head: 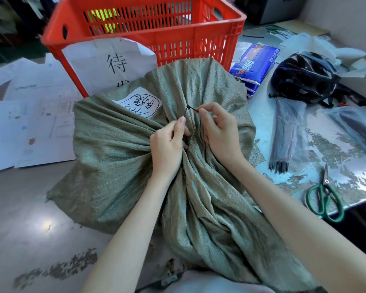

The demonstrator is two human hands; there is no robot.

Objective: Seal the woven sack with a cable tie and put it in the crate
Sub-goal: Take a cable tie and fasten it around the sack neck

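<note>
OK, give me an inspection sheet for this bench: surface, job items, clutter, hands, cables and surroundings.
Surface: grey tabletop, its coating worn off in patches.
Job's things: woven sack lies on the table with its neck bunched; black cable tie is at the neck; red crate stands behind the sack with a paper sign on its front.
Clutter: loose papers, blue packets, black helmet, bag of spare ties, green-handled scissors.
Hands: left hand grips the bunched neck; right hand pinches the tie's end.
Cables: nothing seen.
Surroundings: blurred, nothing identifiable.
</note>
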